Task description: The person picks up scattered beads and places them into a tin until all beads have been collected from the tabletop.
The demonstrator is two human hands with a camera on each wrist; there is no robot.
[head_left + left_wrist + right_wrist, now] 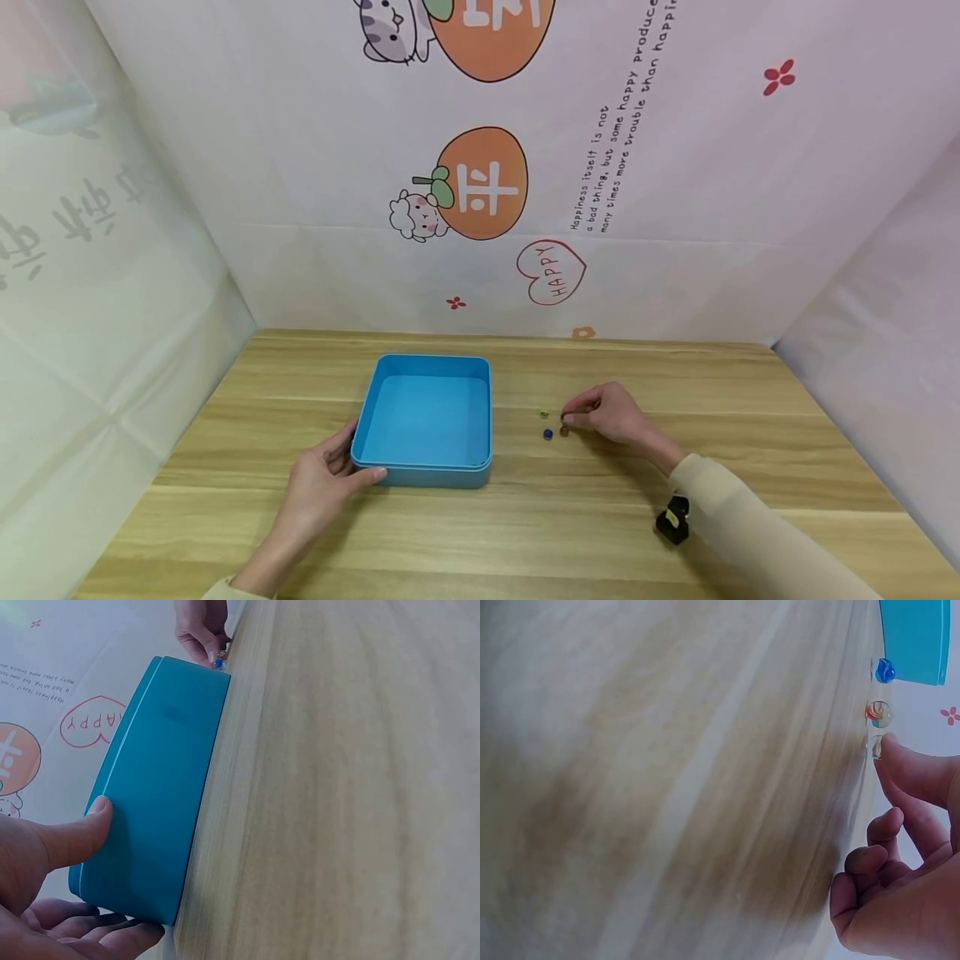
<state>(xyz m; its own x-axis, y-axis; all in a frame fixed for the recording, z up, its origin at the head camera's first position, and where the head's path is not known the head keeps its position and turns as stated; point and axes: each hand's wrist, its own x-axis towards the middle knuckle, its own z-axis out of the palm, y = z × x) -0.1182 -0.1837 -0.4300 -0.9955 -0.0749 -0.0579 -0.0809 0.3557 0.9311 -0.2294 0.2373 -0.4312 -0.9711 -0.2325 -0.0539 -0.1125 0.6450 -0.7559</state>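
A square blue box [422,477], open at the top, stands on the table left of centre with its inside facing up. My left hand [318,482] holds its near left corner, thumb [97,817] on the front wall and fingers along the left side. To the right of the box, my right hand [617,415] pinches a clear glass marble [877,747] between thumb and index finger, close to the tabletop. Beside those fingertips lie a blue marble [548,434], a marble with red-orange swirls [880,714] and a greenish marble [544,414].
The wood-grain table [570,533] ends at a white printed cloth [300,167] behind, with similar cloth on both sides. A black device [672,520] with a yellow mark sits at my right sleeve.
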